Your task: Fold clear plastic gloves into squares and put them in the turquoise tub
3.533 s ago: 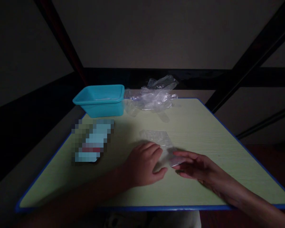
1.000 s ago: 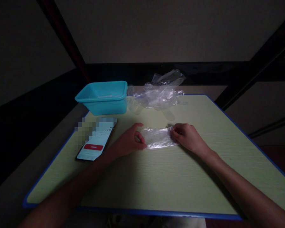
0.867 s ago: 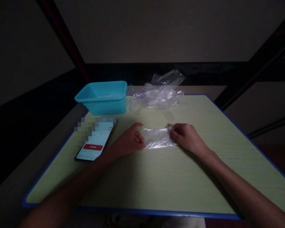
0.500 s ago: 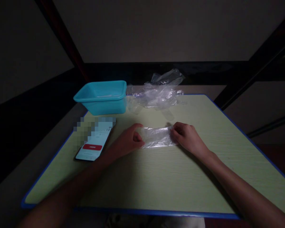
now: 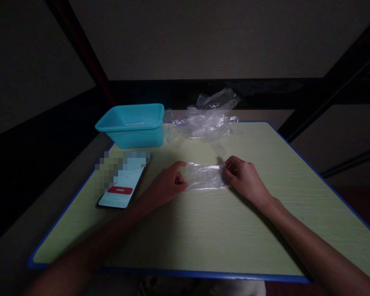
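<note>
A folded piece of clear plastic film (image 5: pixel 205 176) lies flat on the table between my hands, its surface creased and shiny. My left hand (image 5: pixel 169 183) is at its left end, thumb and forefinger spread apart at the two corners, the other fingers curled under. At the right end, my right hand (image 5: pixel 239 172) has its fingers bent in and pinched on the film's edge; the exact grip is partly hidden. Beyond them sits a loose heap of crumpled clear plastic (image 5: pixel 206 121) with finger-like shapes, resembling disposable gloves.
A turquoise plastic basin (image 5: pixel 138 137) stands at the back left, touching the plastic heap. A phone (image 5: pixel 120 187) with a lit screen lies left of my left hand. The pale table (image 5: pixel 203 238) has a blue edge, with a dark wall bar behind it.
My left hand has shifted very slightly right along the film's left end. My right hand keeps nearly the same place, and the film stays flat.
</note>
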The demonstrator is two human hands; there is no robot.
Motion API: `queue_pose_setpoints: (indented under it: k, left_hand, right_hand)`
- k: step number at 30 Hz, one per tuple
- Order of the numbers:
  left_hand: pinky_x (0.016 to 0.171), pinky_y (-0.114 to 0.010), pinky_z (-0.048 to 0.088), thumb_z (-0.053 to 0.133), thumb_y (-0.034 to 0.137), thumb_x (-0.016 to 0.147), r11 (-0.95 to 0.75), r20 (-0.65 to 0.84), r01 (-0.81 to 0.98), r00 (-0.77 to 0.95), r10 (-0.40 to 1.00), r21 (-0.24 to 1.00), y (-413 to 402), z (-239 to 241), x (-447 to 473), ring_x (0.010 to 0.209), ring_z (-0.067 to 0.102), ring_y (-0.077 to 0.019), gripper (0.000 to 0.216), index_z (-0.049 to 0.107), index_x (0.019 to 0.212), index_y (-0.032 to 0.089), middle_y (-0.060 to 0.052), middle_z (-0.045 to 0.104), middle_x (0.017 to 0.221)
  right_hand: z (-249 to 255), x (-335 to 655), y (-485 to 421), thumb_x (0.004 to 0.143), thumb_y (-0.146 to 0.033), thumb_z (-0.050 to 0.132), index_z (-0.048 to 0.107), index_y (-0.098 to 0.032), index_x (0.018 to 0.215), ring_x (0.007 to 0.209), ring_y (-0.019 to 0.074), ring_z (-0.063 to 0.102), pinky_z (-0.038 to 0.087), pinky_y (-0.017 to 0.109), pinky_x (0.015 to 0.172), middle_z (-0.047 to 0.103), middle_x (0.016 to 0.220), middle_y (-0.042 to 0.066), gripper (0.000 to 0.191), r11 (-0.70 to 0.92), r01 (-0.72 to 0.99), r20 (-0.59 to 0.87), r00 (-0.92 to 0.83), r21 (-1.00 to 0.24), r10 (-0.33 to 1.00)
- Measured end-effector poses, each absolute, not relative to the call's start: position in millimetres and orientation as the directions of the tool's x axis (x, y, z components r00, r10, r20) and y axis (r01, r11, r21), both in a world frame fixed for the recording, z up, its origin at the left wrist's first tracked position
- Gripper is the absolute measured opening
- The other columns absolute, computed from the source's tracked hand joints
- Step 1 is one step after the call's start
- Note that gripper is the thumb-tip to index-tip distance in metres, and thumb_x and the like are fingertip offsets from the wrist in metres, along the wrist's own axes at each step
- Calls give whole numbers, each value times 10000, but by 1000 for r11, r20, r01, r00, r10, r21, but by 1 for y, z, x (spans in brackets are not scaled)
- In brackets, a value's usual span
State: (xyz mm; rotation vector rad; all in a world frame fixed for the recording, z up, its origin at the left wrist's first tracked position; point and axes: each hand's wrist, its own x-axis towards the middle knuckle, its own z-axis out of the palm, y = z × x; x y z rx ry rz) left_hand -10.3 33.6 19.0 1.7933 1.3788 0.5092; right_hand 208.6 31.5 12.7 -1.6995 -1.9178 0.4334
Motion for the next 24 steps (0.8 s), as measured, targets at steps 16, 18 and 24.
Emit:
queue_pose_setpoints:
  k: [16, 18, 24]
  left_hand:
    - [511, -208, 347, 563, 96, 667, -115, -145, 599, 368, 919, 792, 35, 17, -12, 517, 489, -109, 489, 476, 1149, 113, 81, 507, 556]
    - [508, -208, 347, 564, 100, 667, -111, -151, 587, 379, 913, 802, 35, 17, -13, 509, 484, -108, 495, 470, 1153, 112, 82, 508, 551]
    - [501, -208, 348, 570, 131, 665, -74, -185, 548, 401, 897, 833, 36, 18, -14, 516, 498, -114, 512, 457, 1165, 128, 80, 517, 550]
  right_hand:
    - [10, 203, 26, 786, -176, 463, 518, -163, 1069, 582, 209, 587, 277, 280, 509, 672, 718, 70, 289, 104, 979, 185, -71, -174, 980]
    - [10, 203, 26, 794, -174, 460, 514, -166, 1068, 573, 205, 587, 273, 278, 507, 672, 711, 65, 280, 100, 982, 184, -70, -160, 980]
    - [9, 203, 26, 795, -157, 452, 511, -179, 1050, 568, 195, 593, 269, 274, 506, 676, 705, 56, 262, 124, 983, 214, -93, -138, 972]
